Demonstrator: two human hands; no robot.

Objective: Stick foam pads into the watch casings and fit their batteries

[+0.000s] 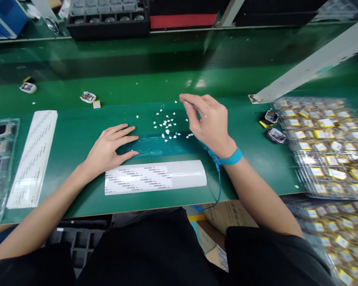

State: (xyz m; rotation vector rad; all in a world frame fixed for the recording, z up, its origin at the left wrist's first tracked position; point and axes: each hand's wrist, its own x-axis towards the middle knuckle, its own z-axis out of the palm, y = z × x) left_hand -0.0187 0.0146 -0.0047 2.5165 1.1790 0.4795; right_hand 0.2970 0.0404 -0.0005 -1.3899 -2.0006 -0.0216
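My left hand (111,145) lies on the green mat with its fingers spread, just above a printed white strip sheet (137,178). A tiny white speck shows at its thumb tip. My right hand (210,121) is raised a little over the mat, thumb and fingers pinched on a thin grey tool (193,106) that looks like tweezers, mostly hidden by the fingers. Between the two hands, many small white sticker-like pieces (167,124) lie scattered. Under some of them runs a glossy blue-green film (155,145). A blue wrist strap (231,157) with a cord circles my right wrist.
Another stack of printed strips (32,159) and a clear tray (1,167) of dark parts lie left. Small white devices (88,97) sit toward the back. At right stand a white post (304,63), loose devices (276,135) and clear trays (328,147) of yellow-edged parts.
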